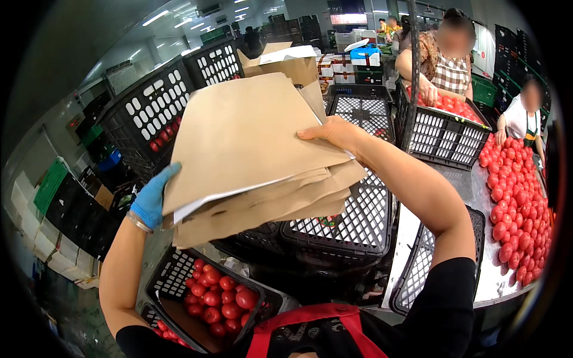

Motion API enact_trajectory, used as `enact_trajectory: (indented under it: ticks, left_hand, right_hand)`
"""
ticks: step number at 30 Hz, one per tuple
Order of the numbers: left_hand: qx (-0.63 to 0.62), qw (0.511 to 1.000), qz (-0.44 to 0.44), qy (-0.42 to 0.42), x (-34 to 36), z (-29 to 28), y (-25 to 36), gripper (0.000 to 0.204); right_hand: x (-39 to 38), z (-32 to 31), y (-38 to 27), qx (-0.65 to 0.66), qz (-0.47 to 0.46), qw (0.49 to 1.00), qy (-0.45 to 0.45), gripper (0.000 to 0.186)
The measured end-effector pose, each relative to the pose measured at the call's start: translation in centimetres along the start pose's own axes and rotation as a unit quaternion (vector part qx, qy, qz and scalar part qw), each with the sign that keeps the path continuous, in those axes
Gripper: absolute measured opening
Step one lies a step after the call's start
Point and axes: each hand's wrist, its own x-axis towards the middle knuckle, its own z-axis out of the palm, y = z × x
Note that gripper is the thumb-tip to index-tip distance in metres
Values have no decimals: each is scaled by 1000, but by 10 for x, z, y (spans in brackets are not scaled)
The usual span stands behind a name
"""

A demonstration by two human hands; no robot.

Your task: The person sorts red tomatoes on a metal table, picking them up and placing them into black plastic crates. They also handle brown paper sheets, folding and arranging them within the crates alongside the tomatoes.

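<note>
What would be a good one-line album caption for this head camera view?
Gloved left hand and bare right hand hold a stack of brown paper sheets above black crates of red tomatoes.

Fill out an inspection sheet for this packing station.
Surface: metal sorting table, red tomatoes spread over it.
Job's things: stack of brown paper sheets, held over an empty black plastic crate.
Clutter: black crate of tomatoes below; more crates stacked at left.
Hands: blue-gloved left hand under the stack's edge; bare right hand on top.
Cables: nothing seen.
Surroundings: two other people sorting tomatoes; cardboard boxes behind.
</note>
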Motion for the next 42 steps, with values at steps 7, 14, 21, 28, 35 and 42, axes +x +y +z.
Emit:
enact_trajectory:
  ticks: [7,14,21,28,35,42]
  left_hand:
    - [21,999,-40,28,-51,-1,-25,46]
    - [18,998,-36,42,-40,7,-1,46]
    - [-3,996,82,24,-56,35,48,41]
    - [88,958,269,40,-68,43,2,45]
    - [102,941,323,-12,-77,96,-94,49]
    - [106,952,287,-28,11,132,-161,45]
  right_hand:
    - [-31,2,23,60,1,997,-51,51]
    - [-22,-3,12,19,-48,998,-24,44]
    - [-12,-18,-46,-70,-168,983,22,39]
    - [-65,-42,-55,-23,-393,919,22,56]
    - [-115,-115,-14,-63,-329,942,8,70]
    - [-141,-153,71,14,-263,958,110,86]
